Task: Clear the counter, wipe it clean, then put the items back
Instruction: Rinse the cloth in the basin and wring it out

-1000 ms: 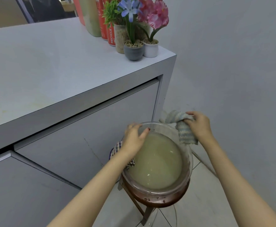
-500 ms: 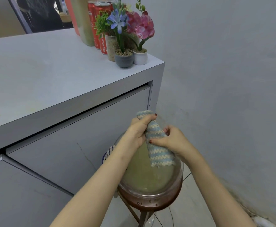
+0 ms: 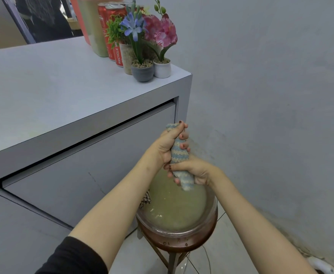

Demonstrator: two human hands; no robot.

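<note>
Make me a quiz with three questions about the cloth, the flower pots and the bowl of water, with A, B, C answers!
1. Where is the cloth?
A. On the counter
B. Over the bowl
C. On the floor

2. What colour is the pot under the pink flower?
A. White
B. Red
C. Black

3. How is the cloth held?
A. Spread flat
B. Hanging loose from one hand
C. Squeezed by both hands

Answers:
1 B, it is above the bowl of murky water.
2 A, it stands beside the grey pot.
3 C, the left hand grips its top and the right hand its bottom.
</note>
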